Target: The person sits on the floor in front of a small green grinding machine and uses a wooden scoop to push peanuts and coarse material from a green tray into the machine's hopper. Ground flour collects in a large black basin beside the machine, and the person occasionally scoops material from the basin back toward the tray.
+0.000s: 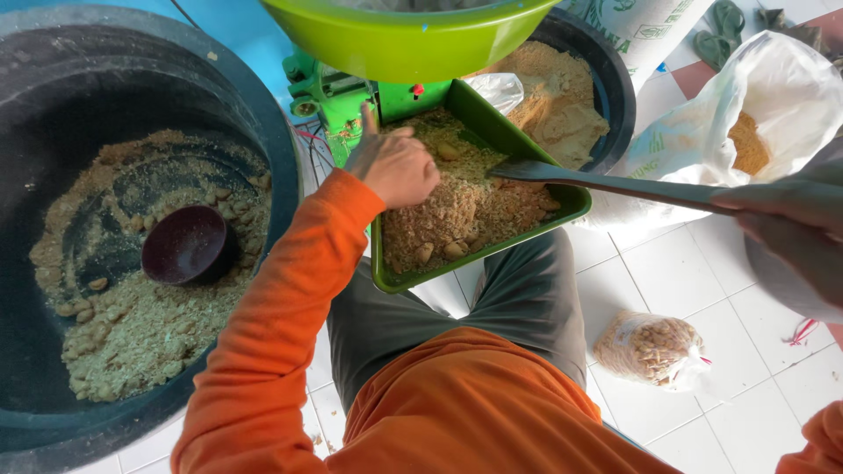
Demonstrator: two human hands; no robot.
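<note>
Right now my left hand (393, 165) sits in the green tray (575, 204), fingers curled loose & pressed into the crumbly feed mix (457, 211), gripping nothing solid. Mix lies directly under and to the right of that hand. My right hand (786, 206) is well off to the right, closed round the handle of a flat scraper (606, 182); its long axis runs right-to-left, blade tip touching the mix.

The green tray (391, 279) at centre is crowded: the left hand (392, 164) sits over its upper left, a flat blade (606, 183) crosses in from the right, and the green bowl (408, 39) overhangs its top. Black tubs (263, 114) close the left and upper right. Open tiled floor (702, 281) lies lower right, apart from a small bag (652, 348).
</note>
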